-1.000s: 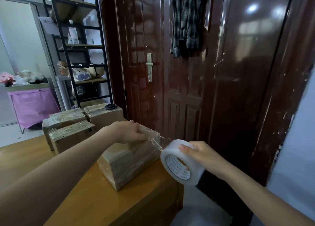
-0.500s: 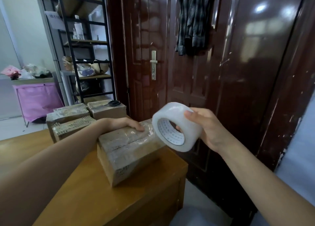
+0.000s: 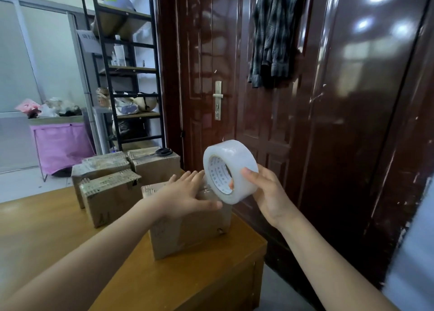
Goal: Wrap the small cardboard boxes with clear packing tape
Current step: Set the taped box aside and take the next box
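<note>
On the near right corner of the wooden table [image 3: 70, 252] stands a small brown cardboard box [image 3: 190, 231], the left hand [image 3: 185, 197] pressing flat on its top, fingers straight. Just right of it, the right hand [image 3: 267, 193] grips a white-cored roll of clear packing tape [image 3: 229, 170] above the box.

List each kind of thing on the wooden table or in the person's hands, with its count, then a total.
Cardboard boxes: 4 (nearest, front left, back left, back right)
Tape rolls: 1
Scissors: 1
Total: 6

Milky-clear tape roll [image 3: 231, 170], brown cardboard boxes [image 3: 187, 226], an orange-brown counter [image 3: 70, 235], dark red-brown door [image 3: 258, 123], grey plaid shirt [image 3: 274, 36], pink bin [image 3: 61, 144].
</note>
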A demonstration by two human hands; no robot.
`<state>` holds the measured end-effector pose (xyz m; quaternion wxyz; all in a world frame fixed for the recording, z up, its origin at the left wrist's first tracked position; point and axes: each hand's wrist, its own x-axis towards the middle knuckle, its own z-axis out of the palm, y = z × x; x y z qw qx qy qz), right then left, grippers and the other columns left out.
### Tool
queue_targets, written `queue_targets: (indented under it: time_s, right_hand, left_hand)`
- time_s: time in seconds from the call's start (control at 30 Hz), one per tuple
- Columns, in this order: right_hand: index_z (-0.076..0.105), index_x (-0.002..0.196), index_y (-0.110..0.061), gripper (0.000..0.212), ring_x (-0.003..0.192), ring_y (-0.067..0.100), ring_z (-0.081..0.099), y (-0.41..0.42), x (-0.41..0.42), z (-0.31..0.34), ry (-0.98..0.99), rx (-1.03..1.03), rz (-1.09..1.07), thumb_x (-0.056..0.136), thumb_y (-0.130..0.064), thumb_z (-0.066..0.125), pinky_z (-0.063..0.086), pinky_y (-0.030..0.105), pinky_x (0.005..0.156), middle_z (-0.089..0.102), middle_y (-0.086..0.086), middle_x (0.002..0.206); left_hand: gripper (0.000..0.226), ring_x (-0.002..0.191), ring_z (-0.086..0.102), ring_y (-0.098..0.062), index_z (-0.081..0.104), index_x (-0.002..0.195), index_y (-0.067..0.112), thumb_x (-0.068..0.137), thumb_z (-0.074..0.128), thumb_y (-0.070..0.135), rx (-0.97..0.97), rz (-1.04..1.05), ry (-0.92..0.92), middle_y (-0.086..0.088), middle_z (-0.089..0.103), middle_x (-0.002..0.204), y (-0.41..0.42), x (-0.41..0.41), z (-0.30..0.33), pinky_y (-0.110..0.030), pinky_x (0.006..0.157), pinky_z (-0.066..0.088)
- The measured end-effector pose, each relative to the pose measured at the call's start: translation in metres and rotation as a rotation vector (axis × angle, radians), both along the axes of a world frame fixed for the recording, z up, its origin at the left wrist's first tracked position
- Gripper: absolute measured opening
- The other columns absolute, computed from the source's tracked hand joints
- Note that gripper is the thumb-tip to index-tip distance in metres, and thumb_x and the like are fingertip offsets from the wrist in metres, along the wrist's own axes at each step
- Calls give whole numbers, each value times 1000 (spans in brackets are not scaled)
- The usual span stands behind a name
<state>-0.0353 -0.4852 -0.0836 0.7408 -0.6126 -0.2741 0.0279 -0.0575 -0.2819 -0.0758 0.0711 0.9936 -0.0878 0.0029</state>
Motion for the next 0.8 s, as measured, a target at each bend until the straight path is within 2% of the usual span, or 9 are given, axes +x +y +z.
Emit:
queue_targets:
  time_s: [0.07,0.13,0.2,0.27,0.37,0.47,0.6,0.7,0.8]
  right_hand:
    - [72,102,-23,27,102,19,63,2,2,-3,5,52,5,78,-33,64,53,31,84,70,1,101]
    - [73,100,-21,27,101,19,64,7,4,-1,4,54,-30,77,-32,65,52,31,84,71,1,100]
    - [73,96,-19,23,95,16,66,11,4,6,5,21,-48,77,-32,70,53,29,80,73,-1,94]
    - [72,94,-17,24,91,15,67,12,-1,15,9,-20,-50,77,-33,74,53,27,78,73,-2,90]
    - [70,98,-14,36,86,17,67,6,-14,20,1,-107,-83,74,-41,65,54,26,71,72,1,90]
    - [70,101,-11,45,85,26,70,-13,-34,6,-5,-314,-68,74,-47,65,55,35,73,73,10,94]
    - [73,78,-10,41,60,16,66,-65,-60,-30,210,-407,37,76,-51,67,49,24,58,69,10,69]
    - [72,65,-11,62,52,12,61,-92,-76,-60,328,-594,116,61,-73,75,44,18,52,63,7,59]
    - [67,69,-2,89,49,13,58,-106,-83,-72,337,-695,27,37,-86,72,42,18,49,59,9,57]
  left_hand:
    - [123,150,10,-22,-5,156,19,67,48,85,38,13,-10,-5,11,163,2,5,-4,-46,121,5]
    - [115,144,26,-26,-1,155,18,75,64,69,-11,40,-43,-7,28,157,4,13,-7,-45,118,17]
    - [110,135,38,-28,3,154,19,77,70,60,-83,55,-35,-8,41,148,4,15,-5,-44,113,26]
    - [109,130,42,-30,4,153,19,77,71,58,-112,68,-28,-10,47,141,2,13,-4,-42,109,31]
    - [107,126,45,-31,3,153,18,79,71,56,-99,109,-47,-11,50,137,-2,11,-3,-42,106,33]
    - [101,120,50,-31,8,152,19,80,69,57,-79,121,-47,-12,52,133,-2,13,-1,-41,101,38]
    - [102,122,50,-30,9,152,24,78,68,61,-56,118,-36,-11,51,136,1,20,-3,-44,103,40]
    - [96,126,47,-30,12,151,29,79,66,63,-22,112,-47,-9,48,139,1,26,-5,-44,104,37]
    - [90,125,48,-30,18,150,33,79,61,68,35,121,-49,-8,48,139,3,32,-7,-44,104,38]
